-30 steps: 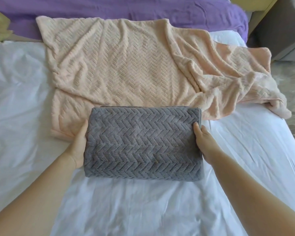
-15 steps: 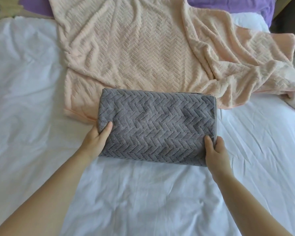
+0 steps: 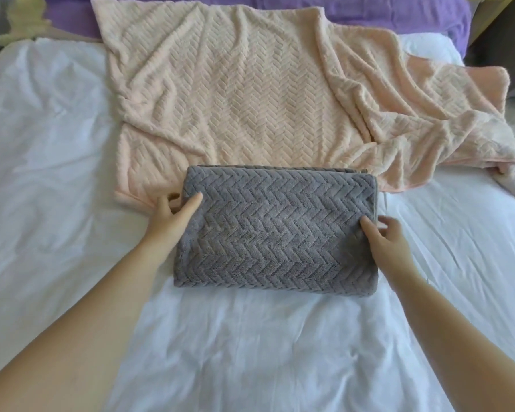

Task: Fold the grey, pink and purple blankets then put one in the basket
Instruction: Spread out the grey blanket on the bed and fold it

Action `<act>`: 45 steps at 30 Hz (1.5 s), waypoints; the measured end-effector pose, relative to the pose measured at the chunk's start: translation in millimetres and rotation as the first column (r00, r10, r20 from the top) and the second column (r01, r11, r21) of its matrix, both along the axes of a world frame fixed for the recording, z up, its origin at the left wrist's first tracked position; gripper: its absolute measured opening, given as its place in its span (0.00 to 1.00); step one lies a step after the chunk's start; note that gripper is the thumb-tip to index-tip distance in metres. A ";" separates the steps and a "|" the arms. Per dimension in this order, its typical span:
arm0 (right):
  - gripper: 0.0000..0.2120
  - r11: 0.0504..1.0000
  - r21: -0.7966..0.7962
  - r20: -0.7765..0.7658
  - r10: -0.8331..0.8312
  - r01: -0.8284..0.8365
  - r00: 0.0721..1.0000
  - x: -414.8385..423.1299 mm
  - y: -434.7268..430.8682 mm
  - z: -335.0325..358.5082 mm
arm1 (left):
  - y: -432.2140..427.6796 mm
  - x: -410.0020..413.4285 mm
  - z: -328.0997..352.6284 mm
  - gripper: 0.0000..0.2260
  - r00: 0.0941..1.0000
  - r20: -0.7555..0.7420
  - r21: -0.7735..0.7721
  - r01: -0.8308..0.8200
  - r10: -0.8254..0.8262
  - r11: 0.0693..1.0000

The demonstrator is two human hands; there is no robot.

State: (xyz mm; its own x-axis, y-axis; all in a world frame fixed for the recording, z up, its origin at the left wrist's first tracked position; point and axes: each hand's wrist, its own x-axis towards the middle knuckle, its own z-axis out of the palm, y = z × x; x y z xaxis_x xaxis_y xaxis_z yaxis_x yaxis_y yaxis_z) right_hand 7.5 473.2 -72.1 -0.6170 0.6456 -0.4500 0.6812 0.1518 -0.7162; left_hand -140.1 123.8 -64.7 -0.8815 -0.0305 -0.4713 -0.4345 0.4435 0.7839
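Head view: grey blanket (image 3: 275, 233) folded, lying on white sheet (image 3: 57, 173) before me, far edge on pink blanket (image 3: 244, 93).
My left hand (image 3: 173, 217): relaxed, thumb resting on its left end.
My right hand (image 3: 388, 237): relaxed, thumb on its right end.
Outstanding: pink blanket spread unfolded; purple blanket (image 3: 399, 13) behind, likewise I judge; basket unseen.

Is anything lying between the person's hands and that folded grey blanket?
Nothing visible does. The left hand touches the grey blanket at its left edge, thumb on top, and the right hand touches its right edge. The pink blanket lies behind it, partly under its far edge.
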 end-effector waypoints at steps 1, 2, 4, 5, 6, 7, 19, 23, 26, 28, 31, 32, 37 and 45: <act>0.30 1.000 -0.007 -0.083 0.008 -0.009 0.997 -9.2 2.8 4.3 | 3.5 -10.7 2.3 0.31 1.000 -0.009 0.049 -0.002 0.002 0.999; 0.33 0.999 0.014 -0.154 0.043 -0.042 0.987 -19.1 5.7 8.3 | 6.8 -22.1 3.7 0.32 1.000 -0.012 0.088 -0.001 0.002 0.996; 0.36 0.980 0.093 -0.201 0.191 -0.175 0.961 -39.6 12.3 14.2 | 12.4 -41.8 5.0 0.30 1.000 -0.006 0.130 0.016 -0.015 0.991; 0.36 0.959 0.132 -0.169 0.271 -0.251 0.948 -49.2 15.1 16.3 | 14.5 -49.7 5.3 0.28 0.999 -0.004 0.125 0.042 -0.041 0.991; 0.35 0.931 0.177 -0.116 0.341 -0.318 0.933 -57.8 17.7 17.8 | 16.2 -56.0 6.1 0.27 0.997 -0.001 0.117 0.078 -0.078 0.990; 0.32 0.898 0.235 -0.060 0.394 -0.371 0.917 -65.7 19.8 19.2 | 17.6 -60.6 7.4 0.26 0.993 0.007 0.124 0.112 -0.114 0.986; 0.18 0.869 0.320 0.087 0.369 -0.377 0.925 -121.3 41.9 3.5 | 39.2 -76.4 -6.4 0.19 0.995 -0.027 -0.173 0.087 -0.093 0.981; 0.20 0.846 0.372 0.175 0.340 -0.382 0.924 -130.4 43.2 0.9 | 43.0 -72.5 0.0 0.26 0.962 -0.176 -0.613 0.058 -0.208 0.788; 0.21 0.837 0.380 0.204 0.340 -0.394 0.918 -133.0 45.0 0.6 | 58.9 -51.6 18.8 0.23 0.636 -0.525 -0.708 0.042 -0.565 0.705; 0.22 0.838 0.366 0.229 0.341 -0.405 0.912 -134.8 44.3 1.7 | 77.9 -25.6 24.9 0.26 0.344 -0.434 -0.781 0.318 -0.833 0.538; 0.26 0.870 0.363 0.241 0.257 -0.333 0.936 -135.3 36.5 9.4 | 94.1 1.6 13.5 0.31 0.274 -0.099 -0.825 0.515 -0.956 0.233; 0.27 0.863 0.419 0.208 0.210 -0.281 0.955 -132.8 32.0 13.7 | 95.1 4.0 5.9 0.31 0.314 -0.043 -0.827 0.521 -0.949 0.210; 0.30 0.527 0.766 0.024 0.549 -0.368 0.836 -95.7 -29.6 26.9 | 100.2 2.2 -14.3 0.31 0.401 -0.021 -0.867 0.450 -0.916 0.217; 0.33 0.338 0.646 0.372 0.643 -0.684 0.670 -85.3 -33.6 -20.0 | 77.1 -9.3 -29.9 0.34 0.495 -0.071 -0.875 0.385 -0.866 0.292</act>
